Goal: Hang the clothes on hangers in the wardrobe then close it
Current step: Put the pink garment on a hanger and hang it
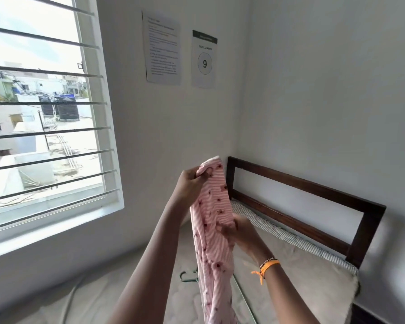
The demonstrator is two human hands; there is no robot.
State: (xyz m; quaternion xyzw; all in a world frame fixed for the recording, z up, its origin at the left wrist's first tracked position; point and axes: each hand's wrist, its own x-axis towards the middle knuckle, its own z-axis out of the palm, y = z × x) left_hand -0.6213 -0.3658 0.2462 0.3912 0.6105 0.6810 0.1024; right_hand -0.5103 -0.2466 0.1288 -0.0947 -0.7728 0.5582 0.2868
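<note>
Pink striped garment (211, 230) hangs lengthwise above the mattress (290, 272): left hand (192, 181) pinches its top, right hand (237, 230) grips mid-length. Green hanger (188, 276) lies directly below on the mattress, nearer the right hand.

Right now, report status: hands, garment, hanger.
Left hand pinches pink striped garment at top; right hand grips it lower. Green hanger lies on mattress, untouched. Wardrobe not in view.
</note>
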